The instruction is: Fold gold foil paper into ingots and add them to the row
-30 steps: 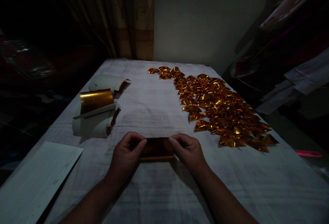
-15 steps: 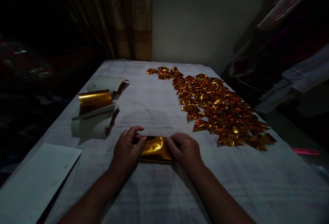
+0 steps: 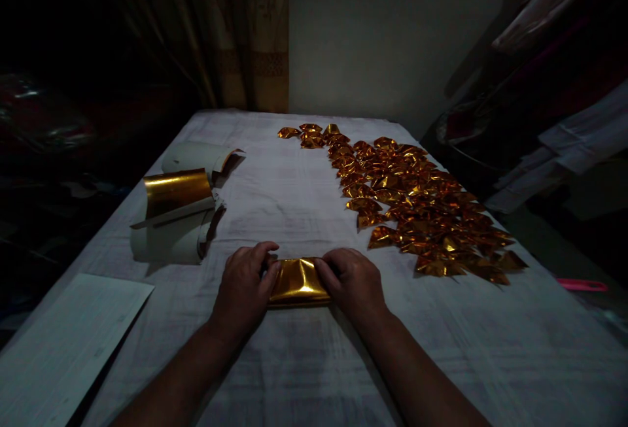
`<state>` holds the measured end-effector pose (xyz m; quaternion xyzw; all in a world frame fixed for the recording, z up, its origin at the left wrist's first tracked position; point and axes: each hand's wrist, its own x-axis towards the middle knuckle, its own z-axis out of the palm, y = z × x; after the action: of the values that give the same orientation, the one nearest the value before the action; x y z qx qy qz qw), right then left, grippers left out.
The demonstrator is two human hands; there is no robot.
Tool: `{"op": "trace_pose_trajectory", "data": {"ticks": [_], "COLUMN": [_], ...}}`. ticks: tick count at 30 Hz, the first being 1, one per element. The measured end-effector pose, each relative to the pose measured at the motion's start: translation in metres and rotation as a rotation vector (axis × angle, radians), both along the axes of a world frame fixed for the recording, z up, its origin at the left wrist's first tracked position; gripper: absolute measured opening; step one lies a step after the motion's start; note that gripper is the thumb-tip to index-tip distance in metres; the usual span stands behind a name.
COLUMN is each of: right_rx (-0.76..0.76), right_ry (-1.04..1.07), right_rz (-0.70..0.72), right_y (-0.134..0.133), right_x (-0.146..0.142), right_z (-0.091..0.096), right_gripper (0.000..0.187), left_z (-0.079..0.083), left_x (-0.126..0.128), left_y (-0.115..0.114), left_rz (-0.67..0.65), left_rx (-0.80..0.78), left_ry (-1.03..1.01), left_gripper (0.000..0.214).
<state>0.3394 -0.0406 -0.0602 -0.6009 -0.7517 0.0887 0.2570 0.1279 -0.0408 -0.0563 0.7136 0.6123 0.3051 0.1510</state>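
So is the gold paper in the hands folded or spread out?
Folded: the gold paper is a narrow band between left hand and right hand, its near edge layered.

Folded gold foil paper (image 3: 300, 283), creased, held level

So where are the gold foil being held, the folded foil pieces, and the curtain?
Held gold foil (image 3: 298, 282): head view, middle of its shiny face.
Folded foil pieces (image 3: 416, 186): head view, a piece near the group's middle.
Curtain (image 3: 240, 31): head view, its hanging folds.

We count two hands (image 3: 244, 283), one held gold packet (image 3: 300, 283), two paper rolls (image 3: 167, 242) and one board (image 3: 78, 342) along the surface (image 3: 284, 191)'s left edge. Right-edge folded shapes (image 3: 417, 191) overlap: dozens, inexact.
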Motion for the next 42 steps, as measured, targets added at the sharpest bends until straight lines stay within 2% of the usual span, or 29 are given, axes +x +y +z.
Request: {"op": "trace_pose_trajectory", "data": {"ticks": [6,9,11,13,17,19,22,26,29,36,42], "right_rx": [-0.016,-0.021,0.002,0.024,-0.004,-0.040,-0.063,-0.075,-0.094,-0.115,-0.100], "right_ry": [-0.022,-0.008,-0.028,-0.074,-0.141,-0.140,-0.108,-0.080,-0.093,-0.159,-0.138], "right_rz": [-0.037,-0.050,-0.028,0.052,0.311,0.388,0.380,0.279,0.246,0.334,0.364], "right_y": [0.003,0.003,0.004,0.005,0.007,0.008,0.007,0.005,0.005,0.003,-0.001], "right_x": [0.000,0.000,-0.001,-0.002,-0.002,-0.001,-0.002,-0.008,-0.011,-0.005,-0.001], "right_z": [0.000,0.000,0.002,0.005,0.009,0.009,0.006,0.003,0.003,0.009,0.006], "right_gripper": [0.019,0.005,0.012,0.017,0.010,0.010,0.010,0.004,0.014,0.038,0.053], "left_z": [0.001,0.003,0.006,0.008,0.008,0.007,0.005,0.005,0.006,0.008,0.007], "left_x": [-0.003,-0.007,-0.009,-0.010,-0.012,-0.012,-0.012,-0.011,-0.011,-0.011,-0.010], "left_y": [0.000,0.000,0.001,0.002,0.001,0.000,0.000,-0.001,-0.001,-0.003,-0.006], "left_rz": [-0.139,-0.200,-0.220,-0.233,-0.246,-0.246,-0.244,-0.249,-0.253,-0.259,-0.258], "left_rx": [0.050,0.041,0.009,-0.022,-0.063,-0.071,-0.073,-0.072,-0.081,-0.094,-0.081], "left_ry": [0.116,0.160,0.174,0.183,0.205,0.215,0.220,0.213,0.215,0.235,0.221], "left_gripper": [0.024,0.028,0.024,0.019,0.023,0.026,0.028,0.029,0.029,0.034,0.039]}}
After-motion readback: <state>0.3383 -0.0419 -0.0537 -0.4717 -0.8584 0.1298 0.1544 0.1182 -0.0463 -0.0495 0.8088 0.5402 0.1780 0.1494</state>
